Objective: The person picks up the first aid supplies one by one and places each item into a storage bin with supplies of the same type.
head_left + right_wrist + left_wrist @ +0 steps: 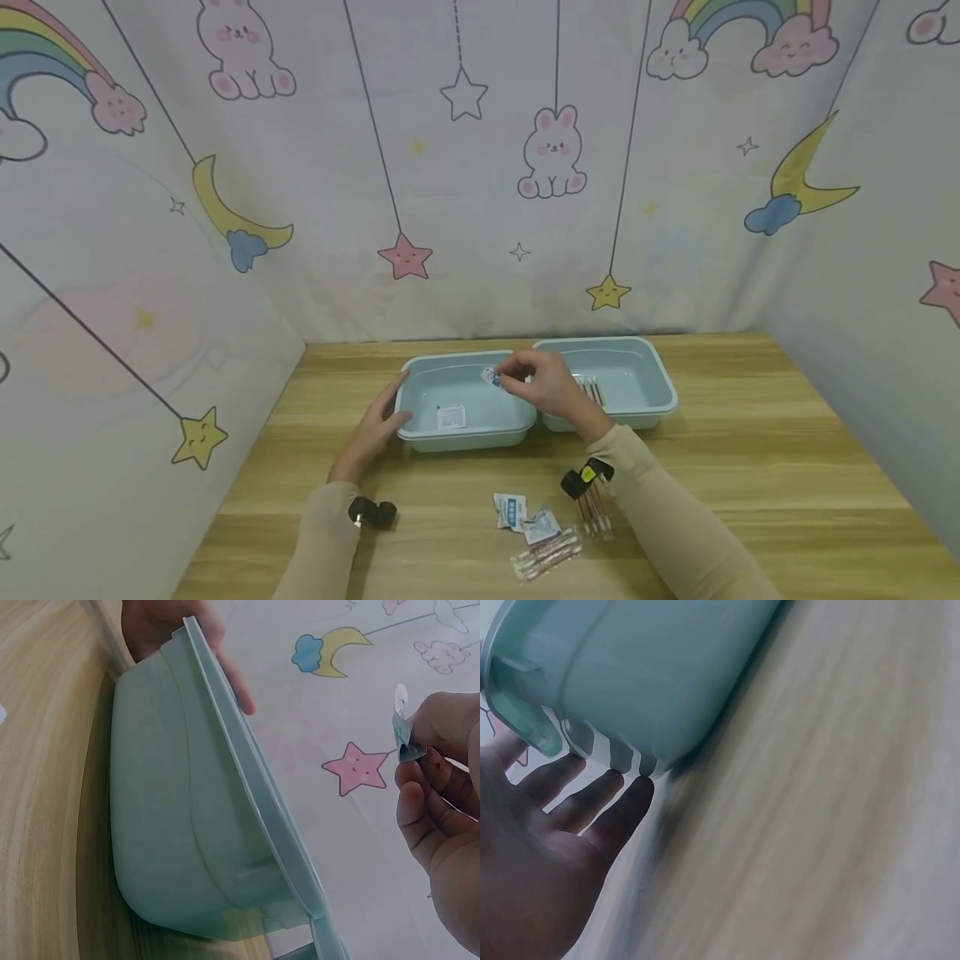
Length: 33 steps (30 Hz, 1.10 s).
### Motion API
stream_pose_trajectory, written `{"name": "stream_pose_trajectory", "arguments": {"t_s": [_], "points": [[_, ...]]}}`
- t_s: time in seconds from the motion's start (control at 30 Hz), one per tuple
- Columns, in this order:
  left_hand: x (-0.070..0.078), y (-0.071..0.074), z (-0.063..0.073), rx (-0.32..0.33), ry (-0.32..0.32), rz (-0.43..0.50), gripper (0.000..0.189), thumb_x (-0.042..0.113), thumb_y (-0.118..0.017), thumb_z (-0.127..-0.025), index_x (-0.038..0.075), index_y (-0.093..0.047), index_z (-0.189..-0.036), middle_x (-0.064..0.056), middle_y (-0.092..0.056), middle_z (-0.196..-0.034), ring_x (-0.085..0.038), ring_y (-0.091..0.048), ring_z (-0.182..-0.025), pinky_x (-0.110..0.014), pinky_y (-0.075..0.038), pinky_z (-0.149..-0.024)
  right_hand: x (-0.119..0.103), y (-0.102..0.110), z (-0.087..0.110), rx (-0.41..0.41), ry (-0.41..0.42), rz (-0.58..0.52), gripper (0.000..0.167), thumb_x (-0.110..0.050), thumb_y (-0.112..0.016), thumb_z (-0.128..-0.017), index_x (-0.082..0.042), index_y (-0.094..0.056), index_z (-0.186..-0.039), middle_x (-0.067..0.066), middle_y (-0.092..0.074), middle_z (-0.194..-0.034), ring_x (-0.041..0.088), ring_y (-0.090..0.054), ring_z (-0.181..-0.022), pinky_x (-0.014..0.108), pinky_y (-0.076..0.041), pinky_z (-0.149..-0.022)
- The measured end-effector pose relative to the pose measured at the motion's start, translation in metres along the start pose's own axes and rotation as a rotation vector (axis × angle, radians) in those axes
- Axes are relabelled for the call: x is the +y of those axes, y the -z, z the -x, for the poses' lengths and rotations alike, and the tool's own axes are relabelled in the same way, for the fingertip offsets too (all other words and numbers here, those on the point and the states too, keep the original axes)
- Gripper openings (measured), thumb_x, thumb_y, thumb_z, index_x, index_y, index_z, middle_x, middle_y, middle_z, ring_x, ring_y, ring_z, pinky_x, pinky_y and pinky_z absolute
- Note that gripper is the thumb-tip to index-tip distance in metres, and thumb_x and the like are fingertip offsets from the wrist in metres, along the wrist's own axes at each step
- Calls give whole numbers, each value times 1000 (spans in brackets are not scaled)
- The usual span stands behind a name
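My right hand [542, 382] pinches a small white-and-blue sachet [491, 377] above the right part of the left light-blue plastic tub [467, 438]. In the right wrist view the sachet [403, 733] is seen nearly edge-on, between thumb and fingertips. My left hand [375, 423] holds that tub's left end, its thumb over the rim. Seen in the left wrist view, the fingertips [634, 793] of this hand touch the tub's outer wall [660, 667]. A flat white printed sachet [452, 417] lies inside the left tub.
The right tub [643, 379] stands beside the left one, with cotton swabs [591, 390] inside, partly behind my wrist. Nearer me on the wooden table lie two sachets, one white and blue [510, 511], another crumpled [542, 527], and packs of swabs [547, 554]. A patterned curtain surrounds the table.
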<state>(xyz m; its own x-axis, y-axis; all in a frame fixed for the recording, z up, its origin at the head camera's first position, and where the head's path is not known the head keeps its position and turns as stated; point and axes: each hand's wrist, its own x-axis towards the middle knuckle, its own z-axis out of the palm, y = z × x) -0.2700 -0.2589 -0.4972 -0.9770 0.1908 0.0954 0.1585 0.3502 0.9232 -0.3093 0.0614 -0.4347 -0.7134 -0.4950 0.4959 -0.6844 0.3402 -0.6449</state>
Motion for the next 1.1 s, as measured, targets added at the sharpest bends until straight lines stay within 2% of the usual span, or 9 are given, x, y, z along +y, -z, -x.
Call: {"name": "stream_pose_trajectory", "arguments": {"t_s": [0.17, 0.23, 0.43, 0.87, 1.1], "points": [[-22, -1, -7, 17, -7, -7, 69, 14, -55, -94, 17, -24, -156, -14, -16, -163, -37, -13, -150, -55, -12, -120, -2, -3, 0, 1, 15, -3, 11, -11, -70, -87, -15, -73, -97, -4, -71, -87, 5, -63, -74, 23, -55, -65], [-18, -1, -5, 16, -4, -12, 69, 13, -55, -94, 17, -24, -156, -15, -16, -163, -38, -13, -149, -55, -12, -120, -2, -4, 0, -2, 16, -6, 11, -11, -70, -87, -15, -73, -97, -4, -71, -88, 5, -63, -75, 23, -55, -65], [9, 0, 5, -1, -6, 0, 70, 11, -55, -93, 12, -24, -155, -17, -16, -162, -39, -13, -149, -55, -13, -120, -2, -7, 0, -12, 16, 7, 12, -13, -69, -89, -15, -73, -99, -4, -70, -90, 4, -62, -76, 24, -54, -66], [6, 1, 3, 6, -8, 9, 69, 11, -56, -92, 14, -27, -155, -15, -18, -162, -38, -14, -149, -55, -14, -120, -1, -10, -3, -18, 29, 14, 11, -13, -68, -89, -16, -73, -99, -4, -69, -89, 4, -61, -76, 24, -54, -66], [6, 2, 4, -8, -13, -2, 70, 12, -55, -93, 13, -24, -156, -16, -16, -162, -39, -13, -149, -55, -14, -119, -1, -12, -3, -23, 13, 18, 10, -14, -68, -89, -15, -73, -98, -6, -69, -87, 4, -61, -75, 23, -53, -65]]}}
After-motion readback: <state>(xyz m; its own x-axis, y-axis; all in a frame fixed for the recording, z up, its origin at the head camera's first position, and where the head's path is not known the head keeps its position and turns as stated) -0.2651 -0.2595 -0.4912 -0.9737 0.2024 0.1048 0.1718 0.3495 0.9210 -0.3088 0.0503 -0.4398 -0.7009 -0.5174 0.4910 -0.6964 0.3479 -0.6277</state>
